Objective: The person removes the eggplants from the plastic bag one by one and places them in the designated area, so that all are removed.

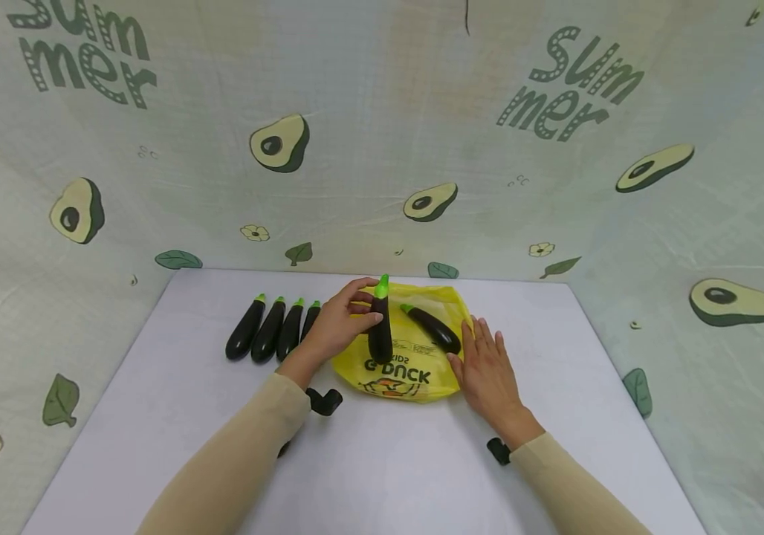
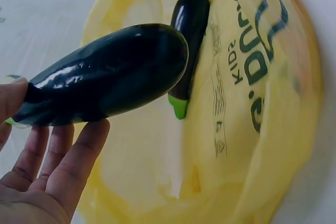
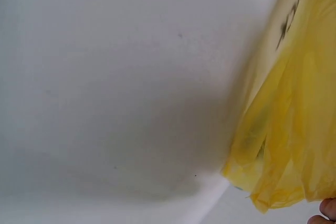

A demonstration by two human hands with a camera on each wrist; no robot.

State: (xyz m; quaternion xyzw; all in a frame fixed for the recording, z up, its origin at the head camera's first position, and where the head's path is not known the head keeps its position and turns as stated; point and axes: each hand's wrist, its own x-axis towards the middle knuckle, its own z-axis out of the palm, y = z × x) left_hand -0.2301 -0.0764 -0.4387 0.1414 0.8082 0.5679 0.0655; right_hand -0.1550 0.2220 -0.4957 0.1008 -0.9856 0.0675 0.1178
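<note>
My left hand (image 1: 340, 319) grips a dark eggplant (image 1: 380, 327) with a bright green stem end, between thumb and fingers. It hangs over a yellow plastic bag (image 1: 415, 371) printed with a duck and letters. A second eggplant (image 1: 434, 329) lies at the bag; whether inside it or on top, I cannot tell. In the left wrist view the gripped eggplant (image 2: 105, 72) partly covers the lying eggplant (image 2: 191, 19). My right hand (image 1: 489, 368), fingers straight, rests at the bag's right edge. Only fingertips (image 3: 328, 209) of it show beside the bag (image 3: 294, 145) in the right wrist view.
Several eggplants (image 1: 267, 331) lie in a row on the white table (image 1: 175, 386), left of the bag; my left arm partly hides the nearest one. A cloth (image 1: 355, 148) with avocado prints hangs behind the table and along its sides.
</note>
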